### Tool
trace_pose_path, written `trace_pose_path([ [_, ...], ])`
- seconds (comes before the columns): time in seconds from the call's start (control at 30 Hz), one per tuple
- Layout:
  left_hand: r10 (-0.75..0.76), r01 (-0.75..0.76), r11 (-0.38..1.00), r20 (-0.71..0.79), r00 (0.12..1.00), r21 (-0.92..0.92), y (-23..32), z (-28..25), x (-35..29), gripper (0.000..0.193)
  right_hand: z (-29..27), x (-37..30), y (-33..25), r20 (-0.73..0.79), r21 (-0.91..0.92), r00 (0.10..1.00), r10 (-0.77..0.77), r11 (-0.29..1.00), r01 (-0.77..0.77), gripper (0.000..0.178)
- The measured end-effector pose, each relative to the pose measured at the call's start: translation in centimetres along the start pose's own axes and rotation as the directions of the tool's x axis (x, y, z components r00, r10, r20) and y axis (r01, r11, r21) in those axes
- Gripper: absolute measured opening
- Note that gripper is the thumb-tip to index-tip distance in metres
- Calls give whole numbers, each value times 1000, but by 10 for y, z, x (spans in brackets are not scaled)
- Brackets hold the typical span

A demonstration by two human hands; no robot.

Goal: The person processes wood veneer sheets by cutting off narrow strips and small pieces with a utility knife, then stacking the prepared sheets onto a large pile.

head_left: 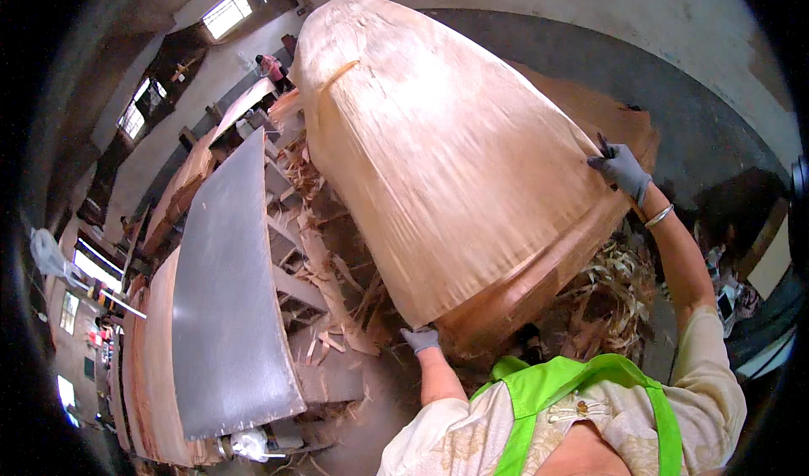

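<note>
A large, thin, pale sheet of wood veneer (pixel 455 147) stretches away in front of me, over a stack of reddish-brown veneer (pixel 522 295). Its far part bulges and has an orange-yellow streak. My left hand (pixel 421 339), in a grey glove, pinches the near left corner, its fingertips partly hidden at the edge. Farther right, my right hand (pixel 622 171), also gloved in grey, grips the right edge near the other corner. Dark fingertips show there, with one finger pointing up. The near edge of the sheet lies slightly askew to the stack beneath.
On the left stands another stack of veneer (pixel 152 375) topped by a dark grey board (pixel 232 299). Wood scraps (pixel 324 257) litter the gap between the stacks. Curled shavings (pixel 619 286) lie below my right arm. A person (pixel 271 70) is in the far background.
</note>
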State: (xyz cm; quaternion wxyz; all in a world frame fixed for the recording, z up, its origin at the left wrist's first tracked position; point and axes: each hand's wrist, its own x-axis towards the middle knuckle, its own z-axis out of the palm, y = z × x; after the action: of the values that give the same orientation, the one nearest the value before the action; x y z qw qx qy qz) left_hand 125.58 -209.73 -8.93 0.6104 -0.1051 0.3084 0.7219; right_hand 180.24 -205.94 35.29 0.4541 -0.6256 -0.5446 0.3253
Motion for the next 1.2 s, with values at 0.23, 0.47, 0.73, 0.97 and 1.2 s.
trace_pose_path([
  [0.23,256,-328,918,299,919,222,-49,79,34,58,-78,114,69,-49,-212,998,38,976,-48,18],
  [0.47,555,-497,805,-113,824,323,-40,198,22,44,-124,216,108,-16,-239,998,63,969,-65,20],
  [0.73,746,-666,584,15,665,465,-115,296,-33,42,-182,302,175,8,-571,951,-309,779,258,27],
  [0.97,788,-625,529,-58,613,574,-210,326,-39,44,-235,357,221,-28,-718,979,-200,686,120,37],
  [1.2,772,-550,576,-179,610,605,-241,254,7,42,-246,380,260,27,-756,995,-96,649,83,43],
])
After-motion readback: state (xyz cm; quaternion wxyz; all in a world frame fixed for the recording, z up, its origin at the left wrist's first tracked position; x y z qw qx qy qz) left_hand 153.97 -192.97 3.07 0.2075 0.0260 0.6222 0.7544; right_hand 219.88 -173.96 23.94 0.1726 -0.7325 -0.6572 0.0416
